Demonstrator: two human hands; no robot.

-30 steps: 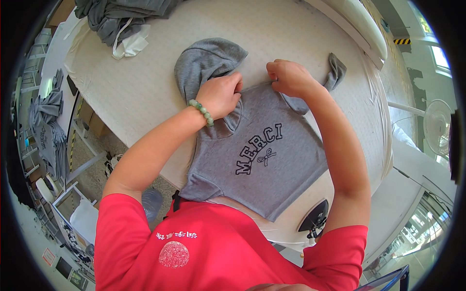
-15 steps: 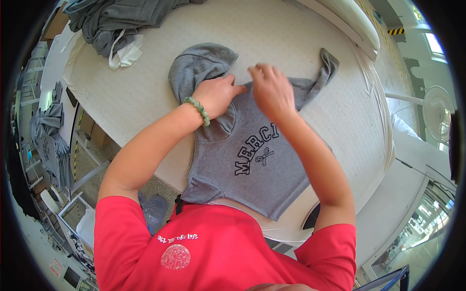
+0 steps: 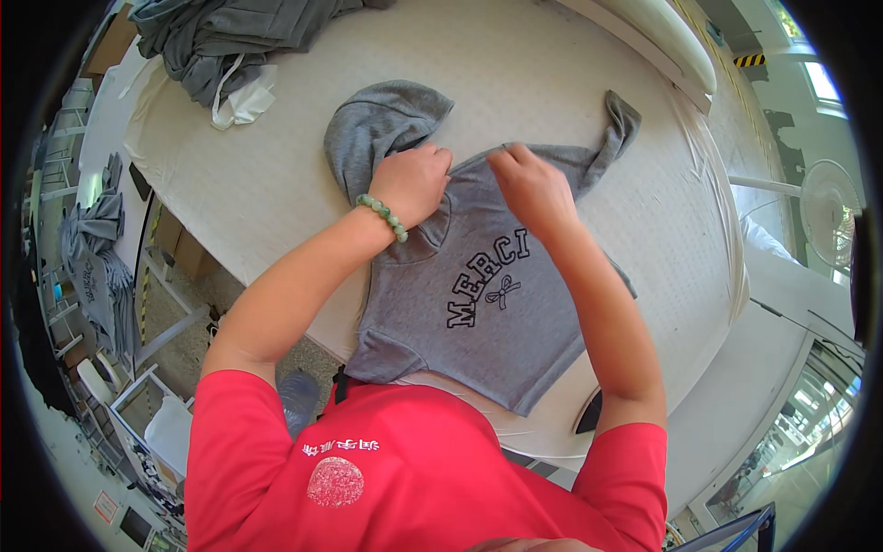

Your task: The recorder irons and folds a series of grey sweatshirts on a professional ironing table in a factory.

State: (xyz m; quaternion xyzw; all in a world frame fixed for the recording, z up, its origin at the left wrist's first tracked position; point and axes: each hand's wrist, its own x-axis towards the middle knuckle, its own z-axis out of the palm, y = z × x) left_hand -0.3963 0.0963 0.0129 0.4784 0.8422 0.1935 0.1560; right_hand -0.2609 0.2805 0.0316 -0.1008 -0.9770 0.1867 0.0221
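A grey hooded sweatshirt [image 3: 497, 340] lies on the pale padded table in front of me, with dark outlined lettering and a small bow on its front. Its hood [image 3: 372, 124] is bunched at the upper left, and one sleeve [image 3: 618, 133] stretches to the upper right. My left hand [image 3: 414, 184], with a green bead bracelet at the wrist, is closed on the cloth at the neckline beside the hood. Farther right, my right hand [image 3: 533, 187] pinches the sweatshirt's upper edge near the shoulder. Both sets of fingertips are partly hidden.
A heap of grey garments [image 3: 239, 37] with a white piece of cloth [image 3: 246, 99] lies at the table's far left. An iron [image 3: 590, 414] sits partly hidden by my right arm. A long padded board [image 3: 658, 41] borders the far right; a white fan [image 3: 830, 216] stands beyond.
My right hand has come down from above the sweatshirt onto its upper edge and closed there. The left hand has shifted slightly right, staying at the neckline.
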